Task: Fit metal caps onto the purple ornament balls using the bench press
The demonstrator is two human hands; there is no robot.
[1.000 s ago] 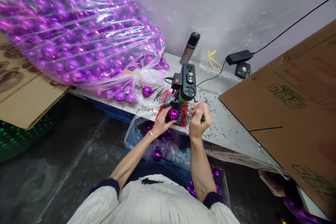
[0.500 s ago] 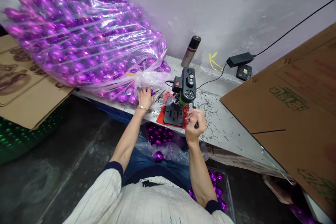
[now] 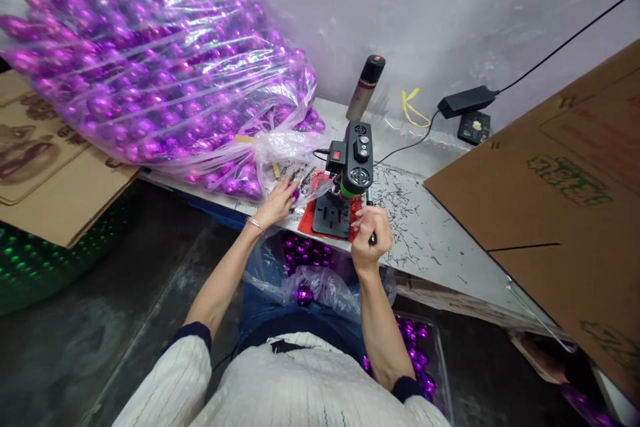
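Note:
My left hand (image 3: 277, 205) is closed around a shiny purple ball (image 3: 295, 194), mostly hidden by the fingers, just left of a small black machine (image 3: 359, 159). My right hand (image 3: 373, 232) wraps round the black grip of the lever on the machine's right side. The machine's slotted black base plate (image 3: 330, 217) rests on a red cloth (image 3: 310, 221). Beside my left hand, the gathered mouth of a big clear bag (image 3: 280, 147) lies on the table; many purple balls fill the bag.
Behind the machine stands a spray can (image 3: 365, 88). A black power adapter (image 3: 467, 101), a yellow tie (image 3: 415, 112) and short black scraps lie on the white table (image 3: 440, 247). A cardboard box (image 3: 565, 213) borders the right. Below the table edge are a lap bag of purple balls (image 3: 306, 253) and a plastic tub (image 3: 440, 360).
My left hand has moved away from the bag mouth, slightly right and down towards the machine, with the purple ball. My right hand stays on the lever. The view has shifted slightly.

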